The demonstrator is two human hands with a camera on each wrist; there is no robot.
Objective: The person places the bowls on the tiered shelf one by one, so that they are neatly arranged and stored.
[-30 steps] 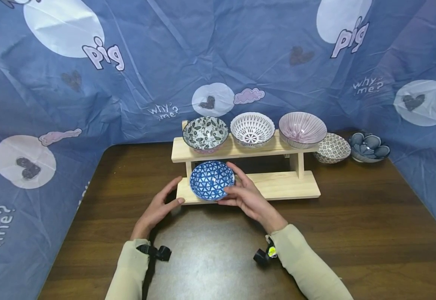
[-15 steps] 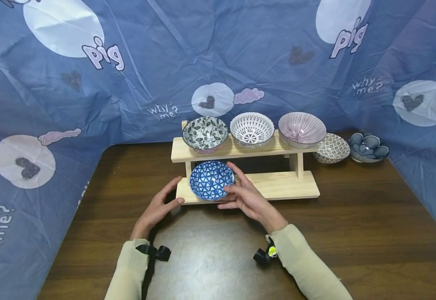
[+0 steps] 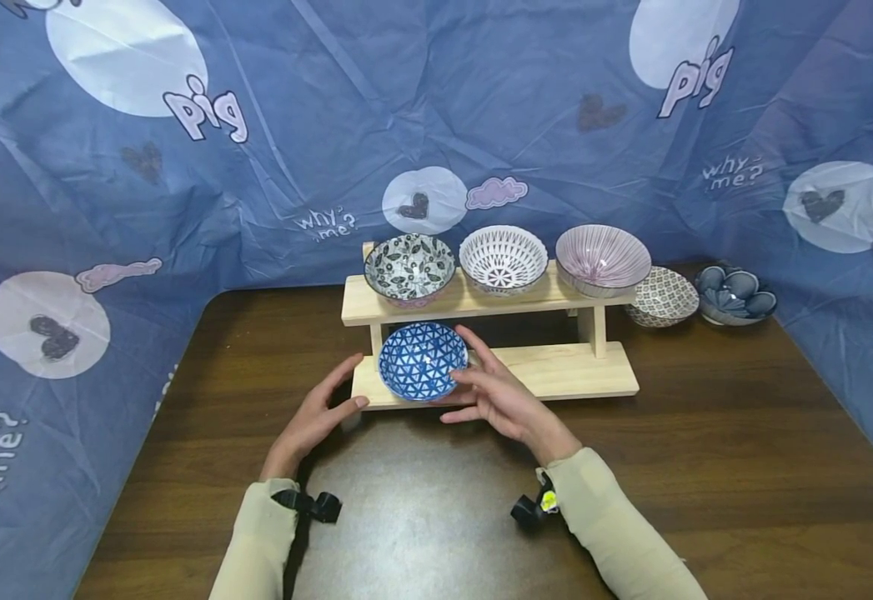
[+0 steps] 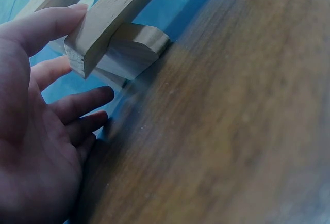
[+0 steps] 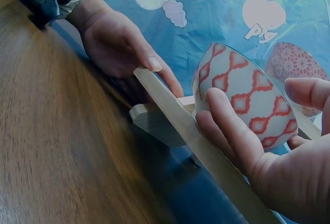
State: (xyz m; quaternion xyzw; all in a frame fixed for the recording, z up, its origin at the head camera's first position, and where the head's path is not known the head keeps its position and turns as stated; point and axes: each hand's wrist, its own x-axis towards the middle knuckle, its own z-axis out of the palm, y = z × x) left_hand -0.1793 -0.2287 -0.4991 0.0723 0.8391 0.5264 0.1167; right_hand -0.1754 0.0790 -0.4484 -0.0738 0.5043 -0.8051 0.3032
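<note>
A small bowl (image 3: 423, 362), blue-and-white triangles inside, stands tilted at the left end of the lower board of a wooden two-tier stand (image 3: 571, 371). Its outer side (image 5: 242, 95) shows red diamond shapes on white. My right hand (image 3: 507, 400) holds the bowl at its right side, thumb over the front rim and index finger behind. In the right wrist view, fingers (image 5: 234, 128) lie along the bowl's wall. My left hand (image 3: 318, 412) grips the left end of the lower board, thumb at the front edge and index finger at the back corner.
On the upper board stand a leaf-patterned bowl (image 3: 409, 267), a white bowl (image 3: 504, 258) and a purple-striped bowl (image 3: 603, 258). Right of the stand, a lattice-patterned bowl (image 3: 663, 297) and a dark blue bowl (image 3: 736, 297) rest on the wooden table (image 3: 744, 467). A blue printed cloth (image 3: 293, 125) hangs behind.
My right hand has loosened slightly, its lower fingers shifting a little right, away from the bowl's front. The bowl and left hand stay in place.
</note>
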